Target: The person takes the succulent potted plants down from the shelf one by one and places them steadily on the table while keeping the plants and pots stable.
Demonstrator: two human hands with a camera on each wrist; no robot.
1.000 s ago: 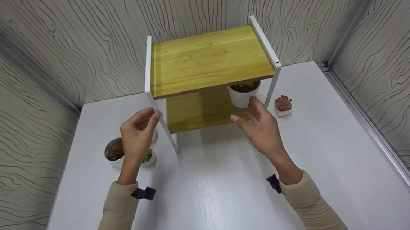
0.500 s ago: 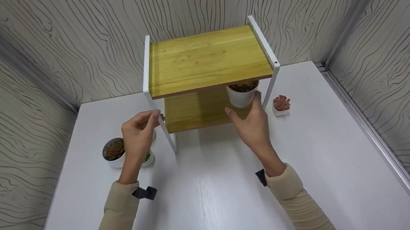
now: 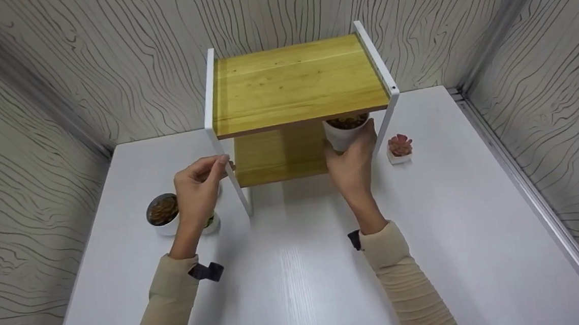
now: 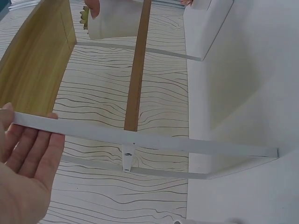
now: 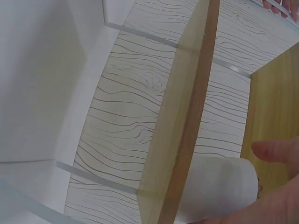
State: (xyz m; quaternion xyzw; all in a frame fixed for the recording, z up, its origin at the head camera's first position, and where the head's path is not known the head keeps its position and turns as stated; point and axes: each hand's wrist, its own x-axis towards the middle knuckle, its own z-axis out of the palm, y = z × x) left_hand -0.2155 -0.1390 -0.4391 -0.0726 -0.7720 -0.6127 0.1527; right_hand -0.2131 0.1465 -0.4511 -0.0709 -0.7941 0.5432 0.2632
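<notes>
A two-tier shelf rack (image 3: 299,83) with wooden boards and a white frame stands on the white table. On its lower board (image 3: 279,155), at the right end, sits a potted plant (image 3: 344,137) in a white pot with brownish foliage; the upper board hides part of it. My right hand (image 3: 353,168) grips this pot from the front, thumb on the left side and fingers on the right. My left hand (image 3: 197,189) holds the front left post (image 4: 84,128) of the frame between thumb and fingers, as the left wrist view shows.
To the right of the rack is a small reddish succulent (image 3: 399,147) in a white pot. On the left stand a larger pot with a brown plant (image 3: 163,211) and a small green potted plant (image 3: 212,224), partly behind my left hand. Patterned walls (image 3: 125,67) enclose the table.
My right hand has moved in leftward and closed around the white pot, from loosely beside it. My left hand stays at the post. The pot shows no clear movement.
</notes>
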